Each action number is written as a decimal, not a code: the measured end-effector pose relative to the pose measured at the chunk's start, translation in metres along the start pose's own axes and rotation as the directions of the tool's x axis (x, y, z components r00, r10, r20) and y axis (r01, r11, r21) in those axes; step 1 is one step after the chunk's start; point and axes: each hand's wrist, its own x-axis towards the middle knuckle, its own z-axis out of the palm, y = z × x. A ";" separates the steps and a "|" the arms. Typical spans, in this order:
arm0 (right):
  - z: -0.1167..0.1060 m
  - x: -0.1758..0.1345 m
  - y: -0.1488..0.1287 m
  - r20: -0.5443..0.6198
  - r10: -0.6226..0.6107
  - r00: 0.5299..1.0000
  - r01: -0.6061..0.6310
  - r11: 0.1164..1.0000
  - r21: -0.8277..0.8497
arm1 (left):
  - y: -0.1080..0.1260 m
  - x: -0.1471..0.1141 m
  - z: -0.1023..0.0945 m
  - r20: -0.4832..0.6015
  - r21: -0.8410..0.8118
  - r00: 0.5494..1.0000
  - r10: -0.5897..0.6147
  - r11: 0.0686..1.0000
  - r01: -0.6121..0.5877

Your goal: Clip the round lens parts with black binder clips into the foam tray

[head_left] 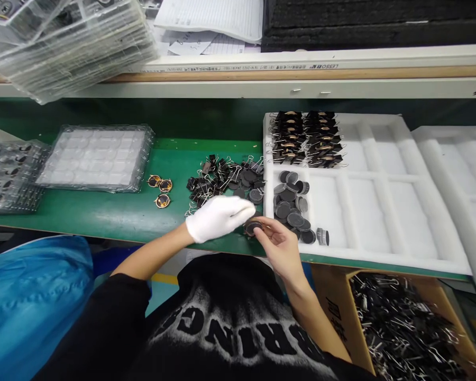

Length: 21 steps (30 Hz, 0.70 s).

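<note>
My right hand (281,244), bare, pinches a round dark part with a copper-coloured rim (253,227) between thumb and fingers, low over the bench edge. Just above and left of that part is my left hand (222,216) in a white glove. Its fingers are pressed together, and whatever they hold is hidden. Behind the glove lies a heap of black binder clips (212,180), with loose black discs (256,196) at its right side. More black discs (289,209) fill a compartment of the white foam tray (357,211) to the right.
Clipped parts (289,137) stand in rows at the tray's back left. Several copper-rimmed round parts (162,201) lie left of the clips, near clear plastic trays (97,159). A shelf edge (222,87) crosses behind. A carton of binder clips (404,328) sits below right; a blue-clothed person (35,301) is at left.
</note>
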 end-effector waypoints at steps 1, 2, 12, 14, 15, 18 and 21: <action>-0.003 -0.001 -0.002 -0.016 -0.013 1.000 0.013 1.000 0.005 | -0.003 0.011 0.000 0.008 0.128 1.000 0.019 0.992 -0.020; -0.005 -0.002 -0.003 -0.032 -0.026 0.999 0.027 1.000 0.012 | -0.006 0.022 0.000 0.039 0.261 0.998 0.047 0.964 -0.055; -0.013 -0.003 0.009 -0.088 -0.036 0.995 0.041 0.997 0.061 | -0.013 0.068 0.043 0.154 0.462 0.973 -0.170 0.883 0.081; -0.014 -0.003 0.009 -0.094 -0.034 0.995 0.041 0.996 0.080 | -0.012 0.067 0.043 0.149 0.430 0.969 -0.196 0.896 0.115; -0.013 -0.002 0.009 -0.099 -0.029 0.995 0.038 0.995 0.094 | -0.011 0.067 0.042 0.146 0.417 0.968 -0.205 0.900 0.128; -0.008 0.000 0.007 -0.124 -0.008 0.992 0.027 0.988 0.150 | -0.010 0.064 0.036 0.123 0.399 0.968 -0.221 0.904 0.156; 0.002 0.005 0.003 -0.188 -0.008 0.982 0.050 0.974 0.220 | -0.011 0.057 0.029 0.079 0.374 0.972 -0.223 0.910 0.179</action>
